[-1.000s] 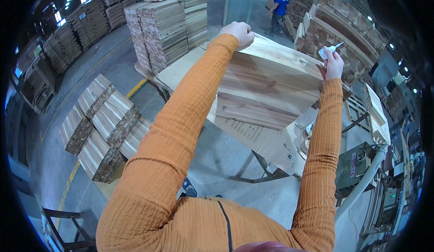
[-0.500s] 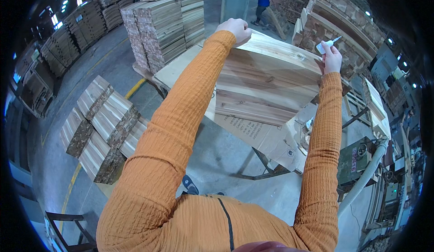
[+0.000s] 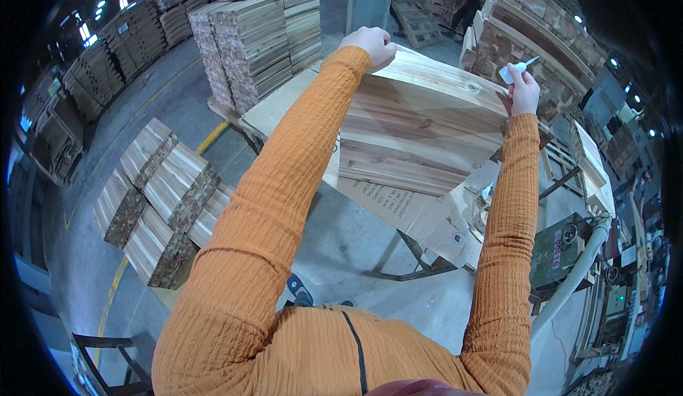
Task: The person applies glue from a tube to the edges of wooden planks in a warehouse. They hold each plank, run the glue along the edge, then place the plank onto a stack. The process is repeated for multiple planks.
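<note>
Wood panel [image 3: 420, 122] is resting on the cardboard-covered bench [image 3: 277, 111]; left hand [image 3: 370, 45] is bending its fingers at the upper edge, grip hidden, while right hand [image 3: 525, 93] is pinching a white bottle [image 3: 509, 75], nozzle [image 3: 531, 61] pointing away. From afar, I am judging work unfinished, remainder unclear.

a broad wooden piece [image 3: 423, 129] — streaked in pale and brown bands, with dark knots — sits on cardboard [image 3: 434, 218], its upper face paler than the near one. a small white bottle [image 3: 508, 75], held in the right hand [image 3: 524, 96], tilts with its thin nozzle [image 3: 531, 61] up and rightward.
</note>
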Motion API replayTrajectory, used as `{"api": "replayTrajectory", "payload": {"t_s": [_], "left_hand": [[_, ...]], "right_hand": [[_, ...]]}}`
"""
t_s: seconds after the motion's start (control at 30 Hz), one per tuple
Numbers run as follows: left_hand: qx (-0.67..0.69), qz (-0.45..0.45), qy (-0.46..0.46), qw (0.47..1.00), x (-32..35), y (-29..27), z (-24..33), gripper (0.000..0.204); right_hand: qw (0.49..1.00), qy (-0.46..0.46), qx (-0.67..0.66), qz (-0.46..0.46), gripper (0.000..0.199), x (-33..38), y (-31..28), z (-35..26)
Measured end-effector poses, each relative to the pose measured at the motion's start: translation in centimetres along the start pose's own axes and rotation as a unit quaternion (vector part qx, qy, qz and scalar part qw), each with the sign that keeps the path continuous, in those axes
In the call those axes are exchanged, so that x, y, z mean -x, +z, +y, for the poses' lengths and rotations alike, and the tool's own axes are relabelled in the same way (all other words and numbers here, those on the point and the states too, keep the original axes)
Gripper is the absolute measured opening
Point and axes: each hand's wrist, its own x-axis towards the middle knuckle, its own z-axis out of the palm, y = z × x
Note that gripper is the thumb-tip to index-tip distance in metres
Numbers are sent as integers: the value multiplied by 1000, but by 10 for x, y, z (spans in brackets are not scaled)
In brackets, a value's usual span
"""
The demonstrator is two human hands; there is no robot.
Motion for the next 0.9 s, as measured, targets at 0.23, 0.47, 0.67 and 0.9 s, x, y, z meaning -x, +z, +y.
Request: {"api": "replayTrajectory", "payload": {"t_s": [0.23, 0.47, 0.67, 0.9], "left_hand": [[-7, 12, 12, 1000, 1, -1, -1, 38], [-2, 8, 15, 1000, 1, 0, -4, 38], [-2, 6, 19, 1000, 1, 0, -2, 39], [2, -1, 9, 1000, 2, -2, -1, 39]], "right_hand": [[1000, -12, -14, 9, 24, 4, 4, -2], [1000, -8, -8, 14, 23, 5, 3, -1], [1000, -3, -14, 23, 21, 4, 1, 0], [1000, -11, -14, 24, 22, 6, 3, -1]]}}
